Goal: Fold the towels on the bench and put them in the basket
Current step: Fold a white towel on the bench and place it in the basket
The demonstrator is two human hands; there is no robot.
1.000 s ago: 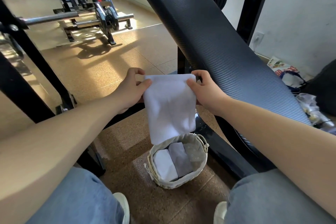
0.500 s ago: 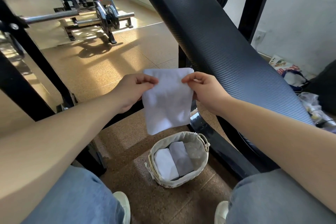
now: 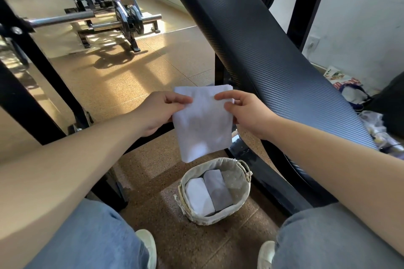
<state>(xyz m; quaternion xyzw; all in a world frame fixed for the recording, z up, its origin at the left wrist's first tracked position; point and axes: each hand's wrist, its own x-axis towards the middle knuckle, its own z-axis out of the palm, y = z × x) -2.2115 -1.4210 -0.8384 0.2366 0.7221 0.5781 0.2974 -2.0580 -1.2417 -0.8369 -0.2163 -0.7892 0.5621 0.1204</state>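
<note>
A folded white towel point(image 3: 203, 124) hangs in the air between my hands, above the basket. My left hand point(image 3: 159, 111) pinches its upper left edge and my right hand point(image 3: 244, 111) pinches its upper right edge. Below on the floor stands a round fabric-lined basket point(image 3: 240, 201) holding a folded white towel point(image 3: 199, 195) and a folded grey towel point(image 3: 218, 189) side by side. The black padded bench point(image 3: 258, 46) slants from the top centre down to the right; no towel shows on it.
My knees in blue jeans frame the basket at the bottom left and right. Black steel frame bars point(image 3: 41, 76) stand at the left. A barbell rack point(image 3: 113, 19) sits far back on the tiled floor. Bags and clutter point(image 3: 358, 98) lie against the right wall.
The hanging towel got shorter as its lower part was folded up. Both hands shifted their pinch inward along the top and lifted the towel slightly above the basket.
</note>
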